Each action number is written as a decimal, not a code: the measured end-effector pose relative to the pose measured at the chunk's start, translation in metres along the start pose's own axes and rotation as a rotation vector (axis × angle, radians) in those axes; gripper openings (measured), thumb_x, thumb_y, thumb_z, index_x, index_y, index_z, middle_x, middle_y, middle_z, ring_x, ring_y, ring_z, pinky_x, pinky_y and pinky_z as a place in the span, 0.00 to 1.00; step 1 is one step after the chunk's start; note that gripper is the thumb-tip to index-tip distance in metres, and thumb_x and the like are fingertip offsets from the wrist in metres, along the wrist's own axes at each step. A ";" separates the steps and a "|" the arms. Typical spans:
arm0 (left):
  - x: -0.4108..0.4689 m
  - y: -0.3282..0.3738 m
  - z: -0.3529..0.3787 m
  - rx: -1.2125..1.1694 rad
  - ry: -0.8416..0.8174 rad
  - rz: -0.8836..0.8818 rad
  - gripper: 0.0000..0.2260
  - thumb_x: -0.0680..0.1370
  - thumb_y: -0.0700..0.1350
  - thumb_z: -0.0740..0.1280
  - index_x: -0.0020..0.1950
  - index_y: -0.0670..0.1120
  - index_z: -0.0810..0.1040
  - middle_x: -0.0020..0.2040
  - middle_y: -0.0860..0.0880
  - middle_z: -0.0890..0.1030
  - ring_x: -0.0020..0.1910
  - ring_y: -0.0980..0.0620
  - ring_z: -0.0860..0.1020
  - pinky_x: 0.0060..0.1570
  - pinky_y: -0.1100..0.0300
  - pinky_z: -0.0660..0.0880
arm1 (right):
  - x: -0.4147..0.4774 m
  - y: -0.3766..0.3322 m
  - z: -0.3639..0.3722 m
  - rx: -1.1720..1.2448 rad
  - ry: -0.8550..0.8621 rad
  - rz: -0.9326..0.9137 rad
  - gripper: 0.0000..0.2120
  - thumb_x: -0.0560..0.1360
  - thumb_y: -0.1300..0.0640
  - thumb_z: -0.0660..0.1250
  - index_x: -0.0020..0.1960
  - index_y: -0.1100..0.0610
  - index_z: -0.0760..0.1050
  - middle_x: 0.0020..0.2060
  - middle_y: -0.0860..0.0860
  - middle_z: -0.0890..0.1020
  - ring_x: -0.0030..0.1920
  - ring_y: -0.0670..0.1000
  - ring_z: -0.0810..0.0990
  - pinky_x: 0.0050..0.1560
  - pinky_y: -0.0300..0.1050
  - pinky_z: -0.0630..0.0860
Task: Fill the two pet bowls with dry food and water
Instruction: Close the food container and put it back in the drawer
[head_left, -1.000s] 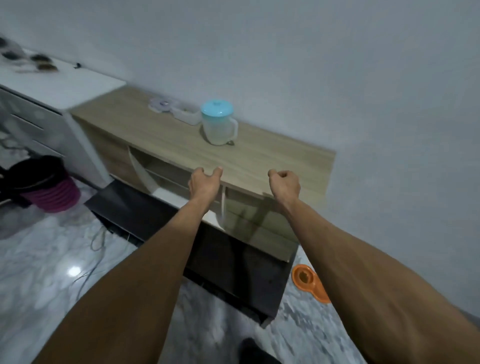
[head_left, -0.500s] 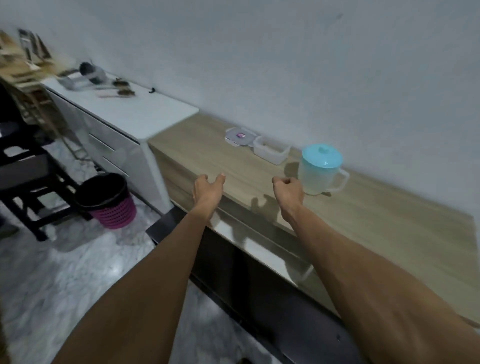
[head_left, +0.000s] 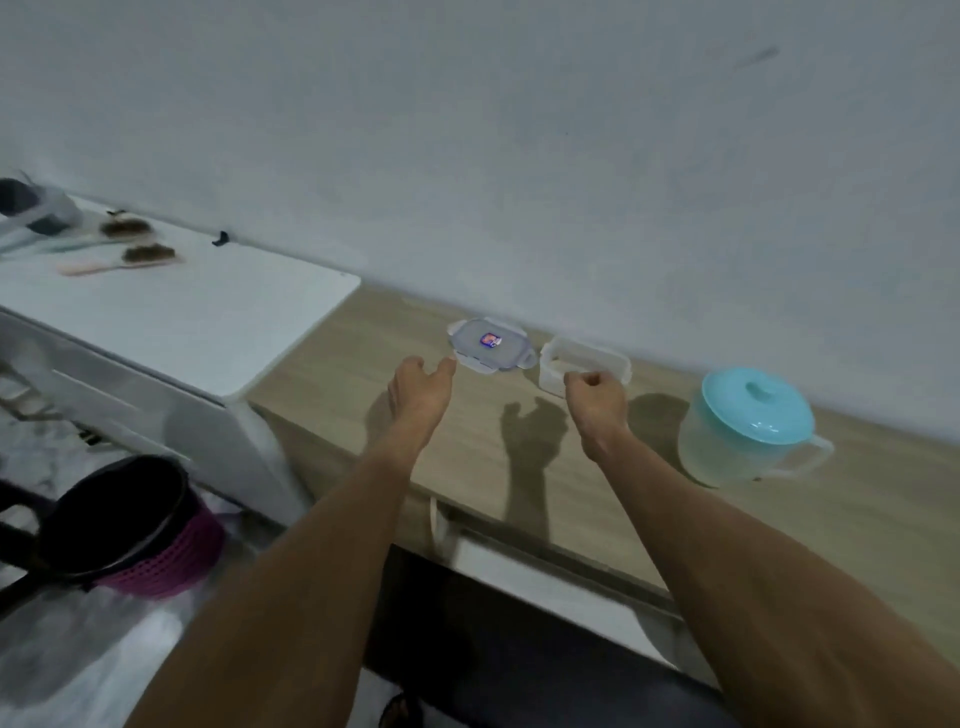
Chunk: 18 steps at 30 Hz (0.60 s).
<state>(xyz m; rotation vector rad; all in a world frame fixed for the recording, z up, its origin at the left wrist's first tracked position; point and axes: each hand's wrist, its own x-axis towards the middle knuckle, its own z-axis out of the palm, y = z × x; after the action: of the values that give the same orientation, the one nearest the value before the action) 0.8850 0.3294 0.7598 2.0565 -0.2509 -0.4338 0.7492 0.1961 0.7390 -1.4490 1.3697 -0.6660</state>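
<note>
Both arms reach forward from the bottom of the frame over a wooden tabletop (head_left: 519, 415) that runs along a pale wall.

Left hand (head_left: 420, 387), centre of frame: released, fingers loosely spread, holding nothing. Its fingertips lie just beside the near edge of a clear snap-lock lid (head_left: 491, 345) that rests flat on the wood; contact cannot be told.

Right hand (head_left: 595, 397), just right of centre: clenched into a loose fist. Nothing can be seen inside it. It sits in front of a white rectangular container (head_left: 582, 361), uncovered, standing against the wall just right of the lid. The contents are too blurred to read.

Right of frame: a translucent jug (head_left: 748, 441) with a turquoise lid and a side handle stands upright on the tabletop, apart from both hands.

Upper left: a white cabinet (head_left: 171, 317) adjoins the wooden unit, with two brushes (head_left: 140, 244) lying on its top.

Lower left: a dark bin with a pink ribbed base (head_left: 130, 530) stands on the marbled floor.
</note>
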 end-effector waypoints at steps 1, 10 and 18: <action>0.021 0.002 0.001 0.010 -0.027 0.008 0.27 0.77 0.54 0.67 0.71 0.40 0.71 0.69 0.41 0.75 0.69 0.43 0.71 0.68 0.54 0.67 | 0.009 -0.006 0.008 -0.002 0.045 0.004 0.12 0.72 0.51 0.65 0.49 0.58 0.79 0.45 0.55 0.81 0.51 0.58 0.80 0.55 0.48 0.76; 0.155 0.012 0.036 0.306 -0.262 0.035 0.26 0.80 0.54 0.63 0.73 0.40 0.69 0.71 0.41 0.72 0.69 0.43 0.72 0.60 0.57 0.68 | 0.095 -0.015 0.030 -0.189 0.371 0.125 0.23 0.75 0.55 0.66 0.66 0.65 0.73 0.64 0.64 0.74 0.62 0.65 0.75 0.65 0.55 0.72; 0.235 0.014 0.095 0.650 -0.380 0.321 0.35 0.66 0.69 0.69 0.60 0.43 0.73 0.60 0.42 0.78 0.63 0.42 0.75 0.61 0.51 0.72 | 0.138 0.029 0.038 -0.259 0.407 0.176 0.20 0.78 0.56 0.61 0.66 0.68 0.71 0.62 0.67 0.75 0.61 0.67 0.75 0.61 0.56 0.73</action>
<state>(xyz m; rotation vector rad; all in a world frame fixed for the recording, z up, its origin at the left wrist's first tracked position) 1.0616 0.1647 0.6808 2.4787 -1.0509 -0.5933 0.8003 0.0798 0.6670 -1.4177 1.9356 -0.7133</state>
